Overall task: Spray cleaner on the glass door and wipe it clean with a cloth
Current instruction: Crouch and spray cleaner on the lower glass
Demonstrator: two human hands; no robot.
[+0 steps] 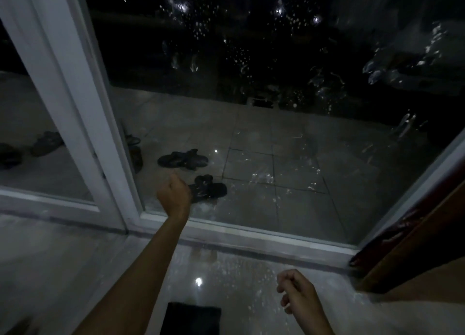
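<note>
Left hand (173, 192), fisted, meets the droplet-covered glass door (251, 70) near its lower frame, possibly gripping something; right hand (297, 293) loosely curled, empty.

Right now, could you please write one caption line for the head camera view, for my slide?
Left hand fisted near the droplet-covered glass door; right hand curled low, sandals outside.

One head view only. We look forward and steeply down from standing height, close to the glass door (251, 108), its white frame (83, 108) slanting at left. Our two forearms enter from the bottom edge. Wide lens bends edges.
</note>
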